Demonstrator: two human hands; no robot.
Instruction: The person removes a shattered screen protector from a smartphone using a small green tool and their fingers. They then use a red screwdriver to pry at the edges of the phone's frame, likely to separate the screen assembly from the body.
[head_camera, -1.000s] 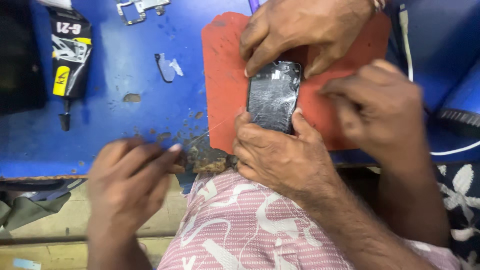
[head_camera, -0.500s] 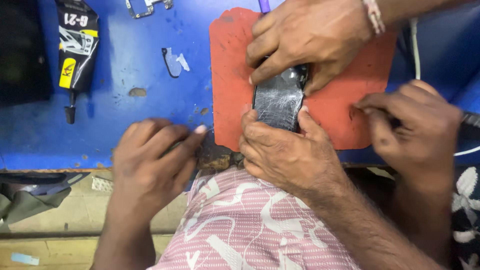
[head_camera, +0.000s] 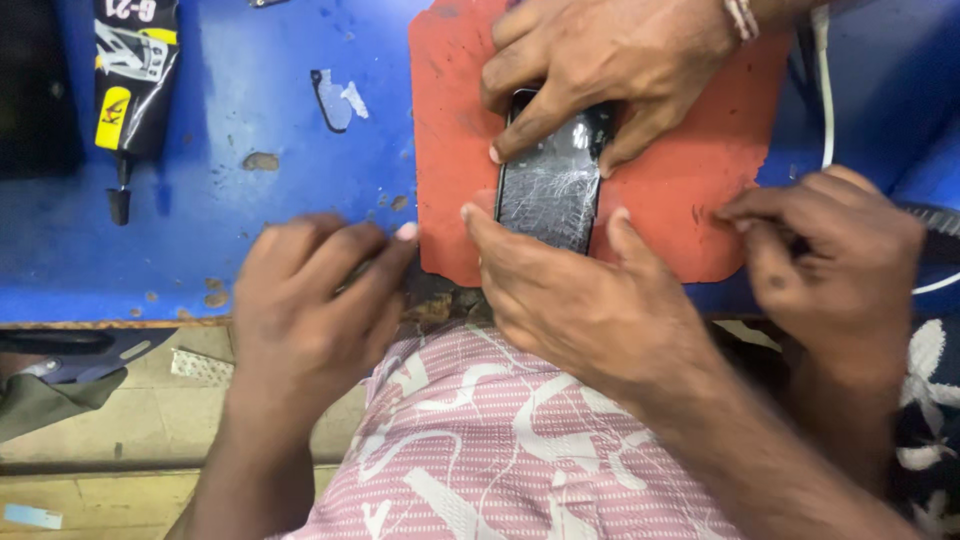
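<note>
Red mat (head_camera: 690, 215), blue bench (head_camera: 250, 120), pink patterned shirt (head_camera: 480, 440)

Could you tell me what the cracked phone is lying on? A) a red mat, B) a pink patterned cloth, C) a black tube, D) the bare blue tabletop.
A: the cracked phone lies on the red mat, which sits on the blue table, with hands pressing at both of its ends.

— What is worn on the body?
— A pink shirt patterned with fine white dots and broad white swirls is seen below the left hand (head_camera: 305, 310) and right hand (head_camera: 580, 300)
— And the forearms?
— They are left bare; no sleeves, rings or watches are seen
</note>
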